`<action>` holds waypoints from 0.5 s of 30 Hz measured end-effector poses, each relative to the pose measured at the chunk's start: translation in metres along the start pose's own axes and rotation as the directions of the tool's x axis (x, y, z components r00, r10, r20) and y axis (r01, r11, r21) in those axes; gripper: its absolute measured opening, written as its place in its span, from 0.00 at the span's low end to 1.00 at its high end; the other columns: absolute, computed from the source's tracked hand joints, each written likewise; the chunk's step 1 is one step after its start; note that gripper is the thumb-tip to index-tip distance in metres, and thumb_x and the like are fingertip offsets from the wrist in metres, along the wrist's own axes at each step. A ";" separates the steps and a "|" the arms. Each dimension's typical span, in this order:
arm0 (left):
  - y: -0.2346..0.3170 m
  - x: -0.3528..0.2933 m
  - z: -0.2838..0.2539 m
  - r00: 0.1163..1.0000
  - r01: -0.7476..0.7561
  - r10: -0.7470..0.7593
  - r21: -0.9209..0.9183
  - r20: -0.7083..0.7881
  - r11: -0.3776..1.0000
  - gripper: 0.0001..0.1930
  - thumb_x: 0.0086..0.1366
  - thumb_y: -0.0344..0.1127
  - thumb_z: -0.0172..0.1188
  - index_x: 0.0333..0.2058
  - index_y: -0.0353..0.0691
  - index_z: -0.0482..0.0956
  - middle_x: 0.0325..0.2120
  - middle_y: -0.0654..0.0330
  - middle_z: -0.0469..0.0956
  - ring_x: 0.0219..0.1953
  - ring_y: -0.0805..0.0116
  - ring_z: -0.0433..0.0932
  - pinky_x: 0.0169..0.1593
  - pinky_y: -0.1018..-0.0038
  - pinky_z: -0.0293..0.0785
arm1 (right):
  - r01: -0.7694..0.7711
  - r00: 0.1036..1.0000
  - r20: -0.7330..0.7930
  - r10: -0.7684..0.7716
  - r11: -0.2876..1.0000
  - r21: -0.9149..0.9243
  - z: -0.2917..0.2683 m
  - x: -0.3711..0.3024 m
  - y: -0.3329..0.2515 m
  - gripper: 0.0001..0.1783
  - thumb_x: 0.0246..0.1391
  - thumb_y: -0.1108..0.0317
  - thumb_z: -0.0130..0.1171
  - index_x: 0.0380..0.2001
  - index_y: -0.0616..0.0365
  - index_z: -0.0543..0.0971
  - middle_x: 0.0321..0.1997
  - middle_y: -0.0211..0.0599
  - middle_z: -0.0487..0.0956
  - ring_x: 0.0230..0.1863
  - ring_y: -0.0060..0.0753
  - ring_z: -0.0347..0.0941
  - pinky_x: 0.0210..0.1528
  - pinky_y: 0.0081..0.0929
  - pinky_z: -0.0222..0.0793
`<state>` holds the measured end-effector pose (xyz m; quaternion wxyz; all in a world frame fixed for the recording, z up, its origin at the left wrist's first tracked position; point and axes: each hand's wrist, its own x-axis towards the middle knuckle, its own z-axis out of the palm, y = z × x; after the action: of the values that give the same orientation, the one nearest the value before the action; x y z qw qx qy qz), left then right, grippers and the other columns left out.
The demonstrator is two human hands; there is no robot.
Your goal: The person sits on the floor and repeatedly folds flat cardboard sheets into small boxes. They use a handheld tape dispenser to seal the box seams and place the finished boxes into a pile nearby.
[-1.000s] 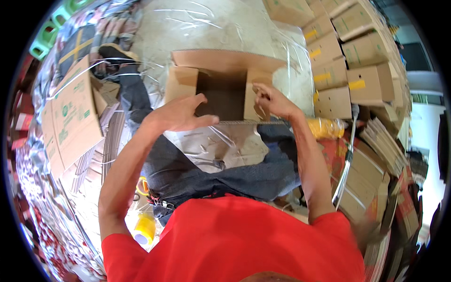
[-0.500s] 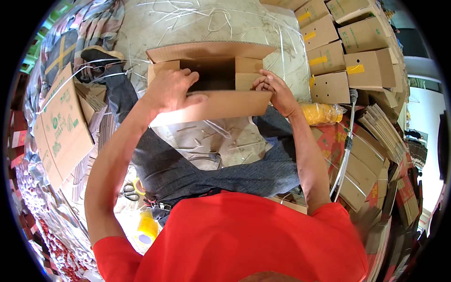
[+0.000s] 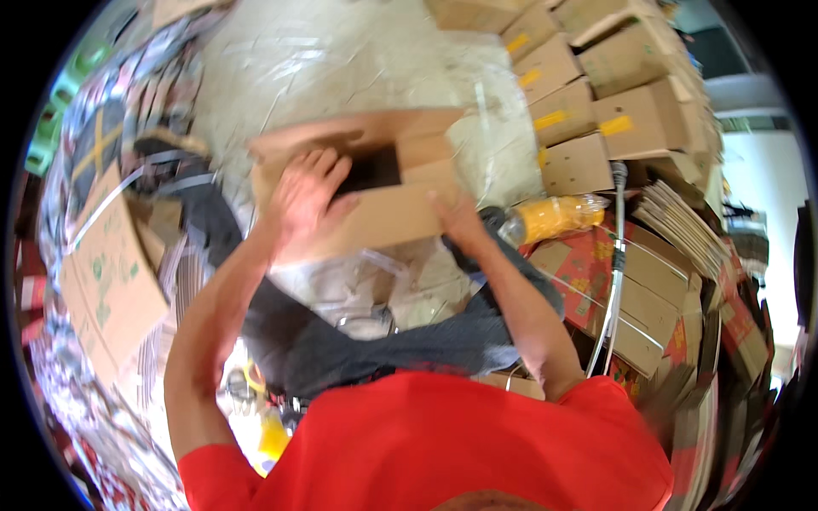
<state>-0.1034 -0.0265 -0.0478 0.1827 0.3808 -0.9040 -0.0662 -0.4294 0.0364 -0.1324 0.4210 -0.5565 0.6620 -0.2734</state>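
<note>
Resting left grip [image 3: 311,192], thumb parted from fingers [image 3: 319,162], on box [image 3: 417,172], left of yellow pack [image 3: 554,219]; touching near flap [image 3: 383,218] with right grip [image 3: 460,223], too blurred to judge any hold. Already unfolded into shape; not yet closed at far flap [image 3: 375,128] or near flap.

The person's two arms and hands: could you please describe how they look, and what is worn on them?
The left hand and right hand wear no gloves. Both forearms are uncovered, with no watch or bracelet to be seen. The upper arms go into short, plain red sleeves of a red shirt. Blur hides finer details on the fingers.
</note>
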 end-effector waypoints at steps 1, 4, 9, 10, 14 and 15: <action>0.002 0.017 -0.007 0.987 -0.145 0.153 0.133 -0.057 0.980 0.29 0.58 0.45 0.69 0.55 0.37 0.76 0.51 0.50 0.75 0.55 0.51 0.74 0.58 0.56 0.69 | -0.006 0.995 -0.100 0.000 0.998 -0.058 0.003 -0.002 0.004 0.29 0.67 0.51 0.62 0.58 0.65 0.77 0.52 0.44 0.84 0.52 0.32 0.78 0.56 0.36 0.73; 0.014 0.063 -0.018 0.950 -0.153 0.166 0.070 -0.264 0.986 0.33 0.54 0.40 0.75 0.58 0.40 0.76 0.56 0.51 0.74 0.60 0.49 0.72 0.62 0.56 0.67 | 0.130 0.985 -0.104 -0.136 0.990 -0.059 0.006 0.005 0.011 0.27 0.66 0.53 0.63 0.58 0.63 0.77 0.52 0.45 0.84 0.52 0.35 0.79 0.57 0.36 0.73; -0.016 0.151 -0.013 0.994 -0.109 0.109 -0.040 0.014 0.993 0.37 0.64 0.53 0.67 0.67 0.41 0.71 0.61 0.44 0.74 0.63 0.41 0.71 0.67 0.52 0.66 | 0.009 0.997 -0.075 0.001 0.991 0.132 0.009 0.006 0.007 0.26 0.66 0.54 0.64 0.59 0.61 0.77 0.52 0.43 0.84 0.52 0.35 0.79 0.57 0.35 0.73; -0.016 0.162 -0.005 0.987 -0.044 0.056 -0.083 0.153 0.996 0.36 0.66 0.55 0.64 0.68 0.42 0.70 0.63 0.43 0.73 0.64 0.40 0.71 0.67 0.52 0.66 | 0.024 0.996 -0.083 -0.019 0.998 0.054 0.008 0.007 0.007 0.27 0.66 0.54 0.64 0.59 0.61 0.77 0.52 0.43 0.84 0.52 0.34 0.79 0.57 0.35 0.73; -0.021 0.158 0.009 0.919 0.029 0.099 -0.316 0.381 0.948 0.32 0.75 0.55 0.52 0.71 0.48 0.66 0.67 0.43 0.70 0.67 0.42 0.70 0.69 0.53 0.66 | 0.162 0.970 -0.160 -0.184 0.977 -0.140 0.009 0.010 0.012 0.32 0.63 0.51 0.65 0.61 0.62 0.75 0.52 0.48 0.84 0.53 0.43 0.80 0.59 0.39 0.73; -0.016 0.145 0.013 0.905 0.071 0.073 -0.319 0.418 0.945 0.31 0.76 0.54 0.51 0.72 0.50 0.65 0.67 0.43 0.70 0.67 0.43 0.70 0.70 0.54 0.66 | 0.106 0.987 -0.098 -0.126 0.978 -0.180 0.008 0.011 0.015 0.33 0.62 0.50 0.65 0.62 0.62 0.75 0.53 0.49 0.83 0.54 0.45 0.80 0.60 0.40 0.73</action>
<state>-0.1913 -0.1414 -0.0235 0.0422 0.3210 -0.8986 -0.2961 -0.4303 0.0298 -0.1516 0.3171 -0.6132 0.6718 -0.2686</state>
